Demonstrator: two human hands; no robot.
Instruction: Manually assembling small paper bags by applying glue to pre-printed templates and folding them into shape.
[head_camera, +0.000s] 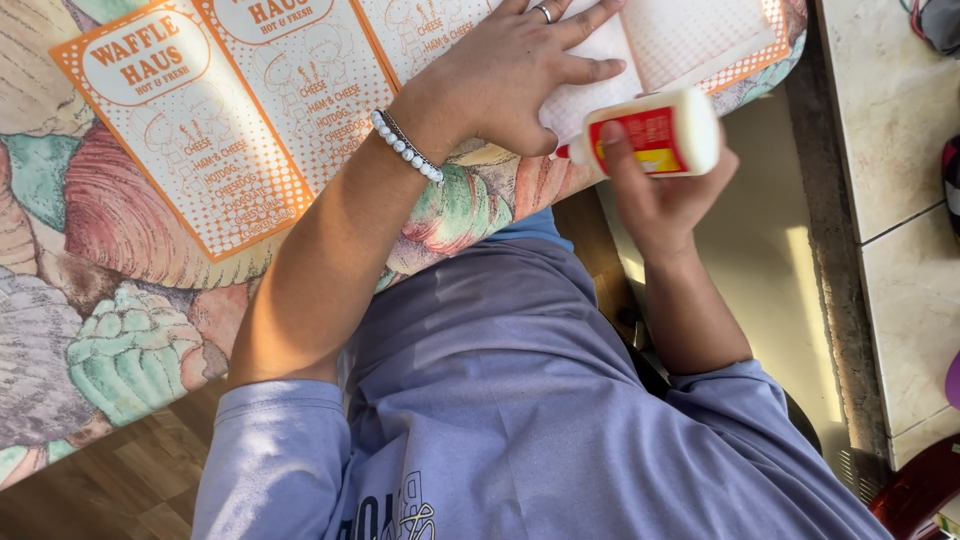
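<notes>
While the camera looks straight down from the person's head, the nearest thing in view is their own torso in a lavender long-sleeved shirt (520, 400), filling the lower middle of the picture, with brown wood flooring (110, 490) at lower left. Both forearms reach up and away from the body toward a desk (110, 300) covered in a cloth printed with large pastel seashells. On the right, the right hand (655, 195) holds a white glue bottle (650, 132) with a red and yellow label; its fingers are wrapped around the bottle, the thumb lying across the label. The bottle lies nearly sideways, its tip pointing left and sitting just at the near edge of the desk, close beside the other hand. The left hand (510, 75) rests flat on the desk, fingers spread wide and holding nothing, pressing down on a sheet of white paper (600, 60). A ring shows on one finger, and a bracelet of pale beads (405, 146) circles the wrist. Farther out, orange and white printed paper sheets (230, 120) lie side by side across the cloth, running from upper left toward the top edge. To the far right, beige stone tiles (900, 130) border the scene.
</notes>
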